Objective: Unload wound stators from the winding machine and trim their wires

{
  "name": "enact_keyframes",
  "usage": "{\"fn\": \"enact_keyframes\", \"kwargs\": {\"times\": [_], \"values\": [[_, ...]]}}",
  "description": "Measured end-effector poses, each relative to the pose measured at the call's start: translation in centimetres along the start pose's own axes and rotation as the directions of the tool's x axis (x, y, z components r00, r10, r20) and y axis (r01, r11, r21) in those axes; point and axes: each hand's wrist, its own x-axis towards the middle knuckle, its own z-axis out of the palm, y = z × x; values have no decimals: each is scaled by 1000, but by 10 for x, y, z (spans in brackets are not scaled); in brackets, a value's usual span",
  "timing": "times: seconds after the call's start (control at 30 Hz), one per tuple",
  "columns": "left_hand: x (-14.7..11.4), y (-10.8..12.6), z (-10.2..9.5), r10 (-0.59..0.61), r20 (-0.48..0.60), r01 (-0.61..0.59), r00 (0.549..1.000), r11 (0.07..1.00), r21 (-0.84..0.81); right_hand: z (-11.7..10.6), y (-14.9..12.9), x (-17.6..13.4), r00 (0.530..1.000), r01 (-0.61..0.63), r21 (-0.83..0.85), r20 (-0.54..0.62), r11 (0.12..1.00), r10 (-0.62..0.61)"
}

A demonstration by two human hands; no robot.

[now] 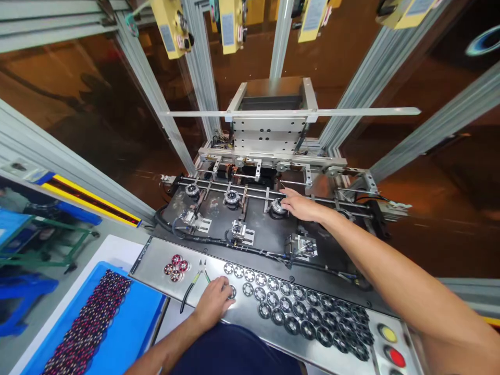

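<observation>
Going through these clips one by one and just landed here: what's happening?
A person is working at a machine. The right hand is at a round holder on it; whether it grips anything is unclear. The left hand rests on the metal ledge, fingers at a small disc. Pliers lie beside that hand, with more dark discs in rows to the right.

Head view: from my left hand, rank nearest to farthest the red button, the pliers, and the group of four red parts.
From your left hand:
1. Pliers, just ahead and to its left.
2. Four red parts, farther left, past the pliers.
3. Red button, away at the far right.
</observation>
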Motion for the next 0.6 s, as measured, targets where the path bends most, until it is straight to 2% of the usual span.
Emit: {"fn": "enact_keyframes", "kwargs": {"times": [0.13, 0.37, 0.5, 0.6], "values": [[-1, 3, -8, 1, -20, -2, 1000, 999, -55, 1, 1, 4, 1000, 4, -14, 27, 1000, -4], [-10, 15, -39, -48, -50, 40, 998, 990, -137, 7, -5, 11, 999, -22, 11, 28, 1000, 22], [-8, 27, -66, -104, -73, 84, 992, 969, -233, -11, -16, 8, 998, -37, 37, -54, 999, 39], [-1, 41, -91, -120, -91, 74, 989, 914, -399, -27, -51, -13, 983, -1, 69, -186, 998, 13]]}}
